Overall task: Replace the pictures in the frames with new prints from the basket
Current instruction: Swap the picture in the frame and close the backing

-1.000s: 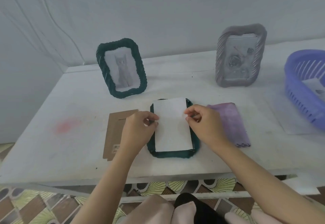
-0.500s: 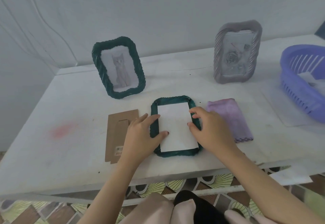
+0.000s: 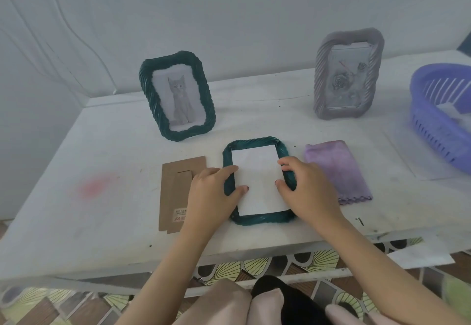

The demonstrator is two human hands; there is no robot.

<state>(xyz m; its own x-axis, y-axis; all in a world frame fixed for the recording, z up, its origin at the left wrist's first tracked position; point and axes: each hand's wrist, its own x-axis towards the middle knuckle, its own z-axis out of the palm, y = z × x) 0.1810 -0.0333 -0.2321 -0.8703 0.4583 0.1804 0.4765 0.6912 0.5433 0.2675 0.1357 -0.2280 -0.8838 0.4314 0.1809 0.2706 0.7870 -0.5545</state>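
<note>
head | white paper print (image 3: pixel 257 179) in face-down dark-green twisted-rim picture frame (image 3: pixel 257 219) on white table (image 3: pixel 114 222) | left grip (image 3: pixel 212 194) flat, thumb on print | right grip (image 3: pixel 305 192) relaxed, fingertips (image 3: pixel 282 164) at print edge

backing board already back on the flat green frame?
No, the brown backing board lies on the table left of the flat green frame, whose white print is exposed.

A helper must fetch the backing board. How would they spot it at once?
On the white table, find the green frame lying face down near the front edge. Just left of it lies the backing board, flat brown cardboard partly hidden by the left hand; unlike anything nearby, it is brown and bears a barcode sticker.
</note>
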